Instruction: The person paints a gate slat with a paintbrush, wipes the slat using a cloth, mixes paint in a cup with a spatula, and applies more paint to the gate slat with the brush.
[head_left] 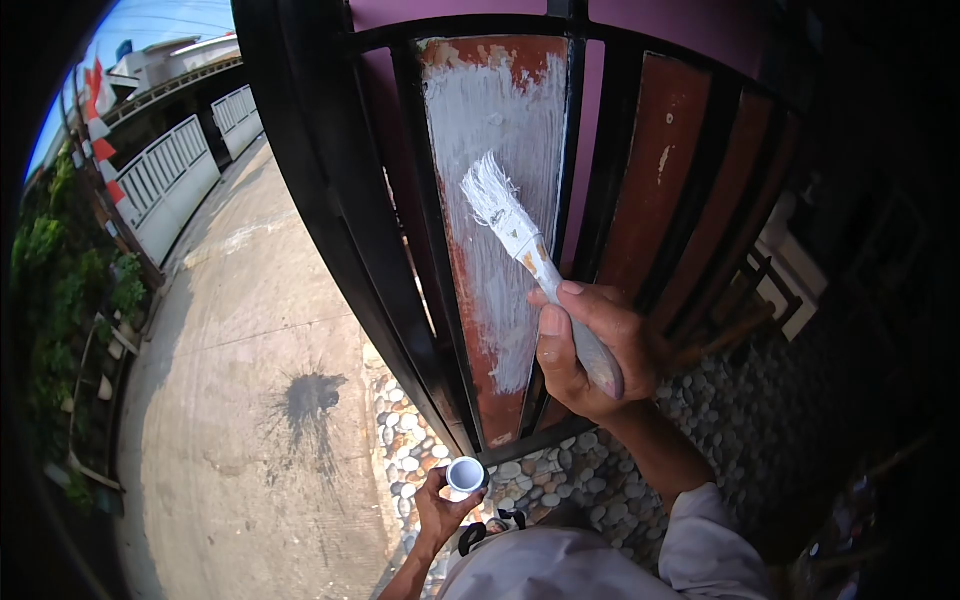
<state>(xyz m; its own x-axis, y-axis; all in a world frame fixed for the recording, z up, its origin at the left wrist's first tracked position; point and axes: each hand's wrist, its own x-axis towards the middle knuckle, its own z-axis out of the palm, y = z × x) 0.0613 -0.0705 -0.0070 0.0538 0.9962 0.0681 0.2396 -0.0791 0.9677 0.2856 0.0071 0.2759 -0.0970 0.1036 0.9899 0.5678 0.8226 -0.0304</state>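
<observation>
My right hand point(595, 350) grips a paintbrush point(530, 250) by its handle, fingers closed round it. White paint coats the bristles, which lie in front of a tall brown gate panel point(510, 412). Streaky white paint point(495, 120) covers much of that panel, with brown showing at its top, left edge and bottom. Lower down, my left hand point(440, 508) is closed round a small white cup point(465, 475), held upright below the gate's lower corner. Whether the bristles touch the panel I cannot tell.
Black bars point(405, 200) frame the panels, and unpainted brown panels point(660, 170) stand to the right. Pebbled paving point(640, 490) lies below. On the left run a concrete road point(230, 350) with a dark splatter point(312, 397), plants point(60, 280) and a white gate point(170, 190).
</observation>
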